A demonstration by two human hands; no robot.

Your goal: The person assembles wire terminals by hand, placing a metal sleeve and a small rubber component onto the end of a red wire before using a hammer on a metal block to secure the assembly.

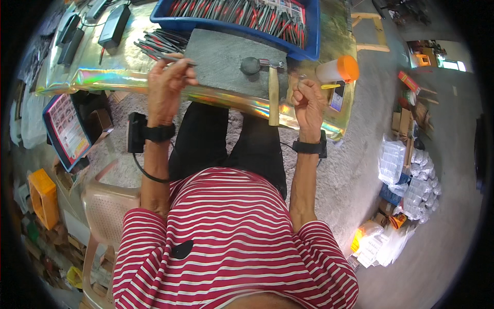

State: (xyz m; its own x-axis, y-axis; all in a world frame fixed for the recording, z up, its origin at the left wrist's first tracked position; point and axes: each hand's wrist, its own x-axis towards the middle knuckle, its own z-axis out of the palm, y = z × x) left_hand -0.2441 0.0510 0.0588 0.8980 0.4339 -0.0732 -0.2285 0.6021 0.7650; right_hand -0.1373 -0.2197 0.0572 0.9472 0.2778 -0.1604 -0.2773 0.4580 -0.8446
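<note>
My left hand (167,82) is closed round a slim dark stick (177,59), beside the left edge of a grey stone slab (221,56). A loose pile of similar dark and red sticks (159,44) lies just beyond it. My right hand (309,100) is pinched, right of the slab; something small and shiny shows at its fingertips, too blurred to name. A hammer (274,95) with a wooden handle rests on the slab, its handle jutting over the table's near edge. Touching or close to its head is a dark round lump (250,66).
Behind the slab stands a blue tray (231,23) full of dark and red sticks. A clear jar with an orange lid (348,69) and a yellow thin item (331,86) are right of my right hand. Black boxes with cables (114,26) sit far left. A plastic chair (110,206) is at left.
</note>
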